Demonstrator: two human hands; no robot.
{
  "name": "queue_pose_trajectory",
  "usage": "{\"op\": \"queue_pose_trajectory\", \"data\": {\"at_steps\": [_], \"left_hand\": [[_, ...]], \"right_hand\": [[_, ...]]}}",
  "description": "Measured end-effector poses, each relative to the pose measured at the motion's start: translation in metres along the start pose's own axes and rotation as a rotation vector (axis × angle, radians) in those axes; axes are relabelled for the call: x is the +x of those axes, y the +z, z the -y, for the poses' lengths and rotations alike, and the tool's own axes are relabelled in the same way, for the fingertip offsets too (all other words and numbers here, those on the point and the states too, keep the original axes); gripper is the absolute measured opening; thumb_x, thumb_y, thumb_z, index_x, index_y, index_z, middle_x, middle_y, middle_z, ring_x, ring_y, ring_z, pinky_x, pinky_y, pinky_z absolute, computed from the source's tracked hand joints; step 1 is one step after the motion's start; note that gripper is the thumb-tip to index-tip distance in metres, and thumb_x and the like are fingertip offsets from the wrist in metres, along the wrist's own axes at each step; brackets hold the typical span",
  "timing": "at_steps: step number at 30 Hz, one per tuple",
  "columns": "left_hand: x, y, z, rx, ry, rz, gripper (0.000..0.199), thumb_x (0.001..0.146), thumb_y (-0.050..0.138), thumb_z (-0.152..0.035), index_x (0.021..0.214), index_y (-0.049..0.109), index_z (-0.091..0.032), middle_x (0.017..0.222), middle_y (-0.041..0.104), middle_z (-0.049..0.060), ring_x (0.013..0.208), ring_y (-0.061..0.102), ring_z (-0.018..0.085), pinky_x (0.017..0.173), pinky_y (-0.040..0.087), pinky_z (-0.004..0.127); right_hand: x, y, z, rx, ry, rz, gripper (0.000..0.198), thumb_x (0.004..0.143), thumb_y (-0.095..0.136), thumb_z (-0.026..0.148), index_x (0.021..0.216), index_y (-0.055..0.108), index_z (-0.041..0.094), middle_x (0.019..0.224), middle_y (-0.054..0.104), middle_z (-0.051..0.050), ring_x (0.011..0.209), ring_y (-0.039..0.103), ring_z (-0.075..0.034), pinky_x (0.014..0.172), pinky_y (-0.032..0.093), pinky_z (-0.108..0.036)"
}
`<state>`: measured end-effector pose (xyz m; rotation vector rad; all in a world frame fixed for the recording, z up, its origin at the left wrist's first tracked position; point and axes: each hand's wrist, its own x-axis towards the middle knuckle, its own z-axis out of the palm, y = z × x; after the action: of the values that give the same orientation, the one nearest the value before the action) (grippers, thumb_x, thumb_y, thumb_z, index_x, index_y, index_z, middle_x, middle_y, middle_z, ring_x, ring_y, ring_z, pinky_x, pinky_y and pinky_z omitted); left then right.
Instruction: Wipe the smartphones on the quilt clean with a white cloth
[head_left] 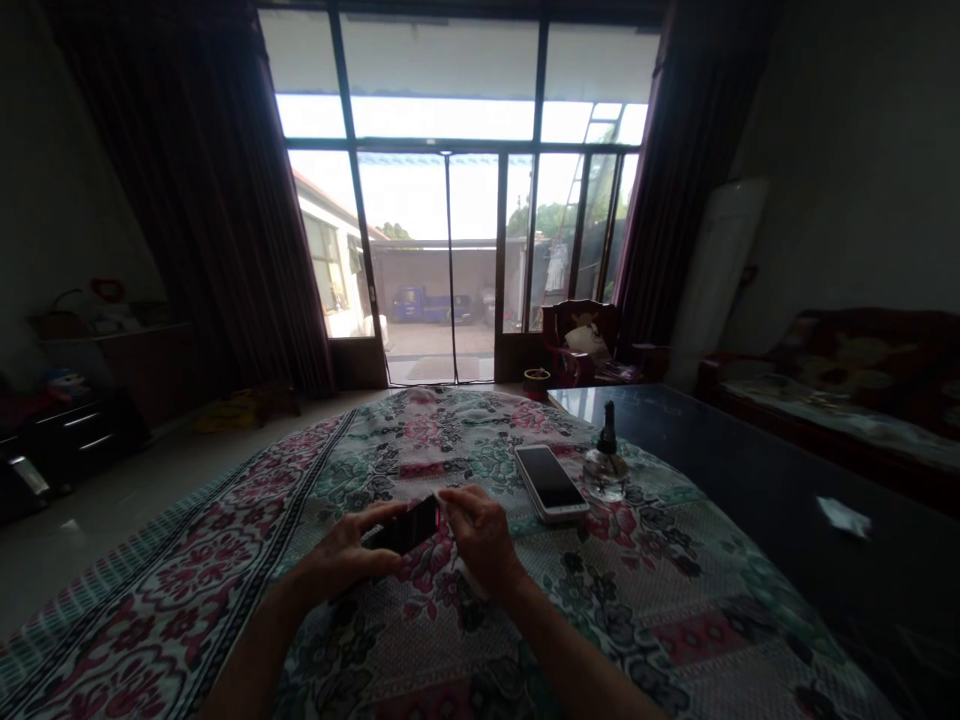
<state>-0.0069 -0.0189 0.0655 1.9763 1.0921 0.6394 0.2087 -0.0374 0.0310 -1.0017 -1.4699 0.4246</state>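
Observation:
A dark smartphone (409,528) with a pinkish edge is held low over the flowered cloth (420,440). My left hand (352,548) grips it from the left, thumb along the near edge and fingers along the far one. At the phone's right end is my right hand (480,535), its thumb and fingertips pinched together. A bit of something white shows under that hand, too hidden to name. Just right of it lies a white handset with a black screen (551,480). Beyond that stands a small clear glass bottle with a black top (606,465).
A dark glossy table (720,450) extends on the right, with a crumpled white scrap (845,518) on it. Farther back are a wooden armchair (581,340), a small pot (536,380) and a sofa (840,370). Glass doors (450,270) fill the background.

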Motion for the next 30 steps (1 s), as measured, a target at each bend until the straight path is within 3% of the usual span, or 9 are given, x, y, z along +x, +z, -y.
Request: {"op": "queue_pose_trajectory", "data": {"at_steps": [5,13,22,27,30], "left_hand": [[0.0,-0.004,0.007,0.025,-0.043,-0.073,0.062,0.067,0.073,-0.035,0.127,0.063,-0.022,0.134,0.061,0.003,0.123,0.053,0.031,0.104,0.042,0.036],[0.001,0.003,-0.004,0.035,-0.018,-0.023,0.062,0.066,0.073,-0.031,0.127,0.063,-0.024,0.134,0.061,0.001,0.127,0.049,0.031,0.106,0.04,0.035],[0.002,0.0,0.007,0.004,-0.065,-0.091,0.059,0.066,0.07,-0.033,0.124,0.065,-0.022,0.13,0.064,0.002,0.121,0.054,0.03,0.101,0.044,0.033],[0.002,0.004,-0.006,0.026,0.004,-0.006,0.061,0.065,0.069,-0.032,0.126,0.064,-0.024,0.131,0.063,0.001,0.121,0.055,0.03,0.102,0.043,0.033],[0.002,0.004,-0.004,0.053,-0.002,-0.03,0.061,0.065,0.069,-0.033,0.125,0.064,-0.024,0.129,0.064,0.001,0.121,0.055,0.029,0.102,0.043,0.032]], "right_hand": [[-0.006,0.005,0.005,0.008,-0.052,0.064,0.022,0.084,0.055,0.018,0.091,0.076,0.018,0.083,0.068,-0.007,0.078,0.065,-0.017,0.073,0.05,-0.026],[-0.001,0.001,-0.005,0.027,0.013,-0.023,0.024,0.083,0.053,0.021,0.089,0.076,0.017,0.084,0.07,-0.008,0.079,0.066,-0.019,0.073,0.052,-0.028],[-0.007,0.007,0.003,0.044,-0.006,0.055,0.023,0.084,0.054,0.02,0.09,0.075,0.019,0.084,0.07,-0.006,0.079,0.066,-0.017,0.073,0.051,-0.026],[-0.003,0.002,-0.006,0.018,0.032,-0.002,0.024,0.082,0.052,0.019,0.088,0.075,0.018,0.083,0.071,-0.006,0.078,0.066,-0.018,0.073,0.052,-0.027],[-0.004,0.002,-0.006,-0.002,0.038,0.015,0.024,0.081,0.053,0.017,0.088,0.076,0.019,0.082,0.07,-0.006,0.077,0.066,-0.018,0.073,0.051,-0.027]]}}
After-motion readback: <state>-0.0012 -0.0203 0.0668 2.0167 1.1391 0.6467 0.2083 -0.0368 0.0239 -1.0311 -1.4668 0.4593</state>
